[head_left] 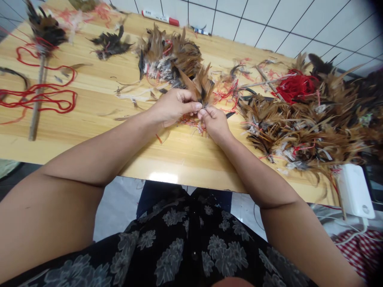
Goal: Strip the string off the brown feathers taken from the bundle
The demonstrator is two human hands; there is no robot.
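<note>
Between my two hands stands a small bunch of brown feathers (202, 85), tips pointing away from me. My left hand (176, 105) pinches its base between thumb and fingers. Close against it, my right hand (214, 121) has its fingertips pressed together at the same base; what exactly they grip is too small to make out. Red and pale thread scraps (191, 121) lie on the table under the hands. Just beyond them sits a pile of brown feather bunches (172, 56) with whitish bases.
A larger feather heap (299, 119) covers the right side, with a red yarn bundle (296, 87) on it. At left lie a stick with dark feathers (37, 99) and loose red cord (62, 105). A marker (160, 18) is at the back, a white charger (356, 191) at the right edge.
</note>
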